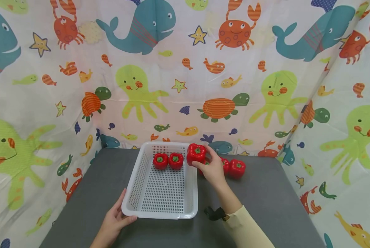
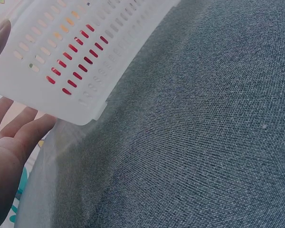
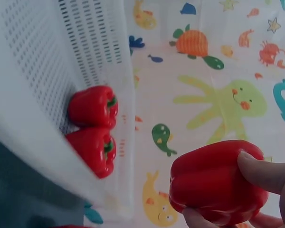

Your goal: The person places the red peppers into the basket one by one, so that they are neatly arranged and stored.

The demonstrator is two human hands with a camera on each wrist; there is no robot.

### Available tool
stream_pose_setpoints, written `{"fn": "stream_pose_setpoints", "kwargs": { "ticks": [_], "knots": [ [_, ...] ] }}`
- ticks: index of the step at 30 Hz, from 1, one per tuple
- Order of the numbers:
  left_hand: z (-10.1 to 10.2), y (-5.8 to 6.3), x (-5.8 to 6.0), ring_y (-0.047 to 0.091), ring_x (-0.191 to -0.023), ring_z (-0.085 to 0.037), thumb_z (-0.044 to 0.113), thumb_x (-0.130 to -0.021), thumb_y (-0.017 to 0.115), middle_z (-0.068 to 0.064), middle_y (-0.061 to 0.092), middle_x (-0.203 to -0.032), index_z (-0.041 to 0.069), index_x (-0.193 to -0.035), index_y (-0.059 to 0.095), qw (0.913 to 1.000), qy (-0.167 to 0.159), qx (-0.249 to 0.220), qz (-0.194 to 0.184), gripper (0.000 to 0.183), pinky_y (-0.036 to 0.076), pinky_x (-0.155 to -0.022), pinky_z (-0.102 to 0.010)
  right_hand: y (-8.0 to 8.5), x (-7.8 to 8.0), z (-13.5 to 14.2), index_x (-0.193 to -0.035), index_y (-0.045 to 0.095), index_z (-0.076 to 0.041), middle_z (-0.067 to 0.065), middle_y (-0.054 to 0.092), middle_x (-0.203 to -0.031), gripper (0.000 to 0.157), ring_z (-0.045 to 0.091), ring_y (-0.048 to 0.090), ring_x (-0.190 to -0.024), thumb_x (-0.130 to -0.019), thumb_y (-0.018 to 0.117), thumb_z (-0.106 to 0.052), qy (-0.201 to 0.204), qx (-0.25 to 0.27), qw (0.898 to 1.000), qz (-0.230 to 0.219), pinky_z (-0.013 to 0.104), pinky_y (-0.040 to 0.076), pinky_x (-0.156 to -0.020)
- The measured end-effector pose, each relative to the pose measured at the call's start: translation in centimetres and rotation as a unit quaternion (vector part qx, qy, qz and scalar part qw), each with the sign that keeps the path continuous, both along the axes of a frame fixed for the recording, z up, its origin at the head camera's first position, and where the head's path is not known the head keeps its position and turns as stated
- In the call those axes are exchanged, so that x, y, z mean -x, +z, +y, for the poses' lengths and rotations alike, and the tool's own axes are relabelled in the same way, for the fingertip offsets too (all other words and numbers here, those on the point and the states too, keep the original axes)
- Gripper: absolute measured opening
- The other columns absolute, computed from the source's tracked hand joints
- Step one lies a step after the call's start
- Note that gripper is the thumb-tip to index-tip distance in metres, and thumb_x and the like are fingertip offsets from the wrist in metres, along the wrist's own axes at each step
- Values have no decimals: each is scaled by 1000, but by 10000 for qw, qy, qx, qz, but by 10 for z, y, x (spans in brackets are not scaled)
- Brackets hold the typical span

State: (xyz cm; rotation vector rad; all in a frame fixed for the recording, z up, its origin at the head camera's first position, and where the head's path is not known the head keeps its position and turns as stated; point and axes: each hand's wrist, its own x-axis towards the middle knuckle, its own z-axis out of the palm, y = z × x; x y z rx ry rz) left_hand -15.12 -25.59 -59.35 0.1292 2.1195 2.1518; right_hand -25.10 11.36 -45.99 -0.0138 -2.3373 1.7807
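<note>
My right hand (image 1: 215, 170) grips a red bell pepper (image 1: 195, 153), raised at the right rim of a white perforated basket (image 1: 160, 215). In the right wrist view the thumb lies on one side of this pepper (image 3: 211, 180), with fingertips on the other. Two red bell peppers, one left (image 1: 160, 161) and one right (image 1: 176, 161), sit side by side at the basket's far end. My left hand (image 1: 112, 222) holds the basket's near left corner, thumb at the front and fingers along the side; the left wrist view shows the basket's wall (image 2: 61, 102) between them.
On the grey table (image 1: 256, 206), more red bell peppers (image 1: 237, 169) stand right of the basket, partly hidden behind my right hand. A curtain (image 1: 178, 103) printed with sea animals encloses the back and sides. A black strap (image 1: 214, 213) is at my right wrist.
</note>
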Motion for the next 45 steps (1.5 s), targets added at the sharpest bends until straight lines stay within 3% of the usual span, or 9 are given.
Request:
{"fn": "stream_pose_setpoints", "kwargs": {
  "ticks": [7,13,19,26,30,34,45],
  "knots": [
    [-1,-1,1,39,-144,-16,6,-85,80,-3,17,-169,31,-163,13,9999,51,100,-47,106,50,-99,-20,5,7,-20,-151,44,-23,5,51,-148,81,36,55,-130,-81,86,-20,322,176,9992,149,51,57,-93],
    [-1,-2,2,41,-142,-10,6,-84,80,-4,18,-169,28,-163,14,9999,86,116,30,106,49,-99,-19,5,15,-38,-150,46,-20,8,52,-148,78,37,57,-128,-82,85,-19,419,23,9991,91,51,58,-92],
    [1,-1,2,44,-136,1,4,-84,80,-4,18,-169,31,-163,15,9999,79,81,10,105,50,-99,-20,-4,24,-55,-150,45,-19,9,49,-149,78,37,55,-130,-82,85,-19,525,96,9985,-154,50,58,-93],
    [1,-1,1,44,-140,-9,6,-85,80,-4,19,-169,32,-162,16,9999,91,100,-23,104,51,-99,-22,-15,38,-76,-147,45,-18,12,51,-148,79,36,57,-128,-80,86,-18,509,55,9976,-474,51,55,-97],
    [0,-2,1,47,-136,-3,3,-85,79,-6,18,-169,28,-163,13,10000,66,16,-7,105,51,-98,-22,-25,49,-87,-145,43,-14,13,50,-146,79,35,54,-130,-79,86,-12,710,75,9955,-621,52,52,-102],
    [0,-2,1,49,-130,6,3,-84,80,-7,18,-169,24,-164,13,10000,85,3,-11,106,52,-97,-22,-36,57,-98,-142,43,-13,13,51,-143,79,35,53,-129,-76,87,-10,868,-51,9936,-725,53,51,-104],
    [2,3,0,50,-126,7,6,-84,81,-6,20,-168,26,-164,14,9997,173,91,-122,105,52,-97,-24,-60,61,-117,-148,44,-20,9,49,-147,86,32,47,-134,-75,89,-17,1066,-891,9853,-993,59,47,-106]
  ]
}}
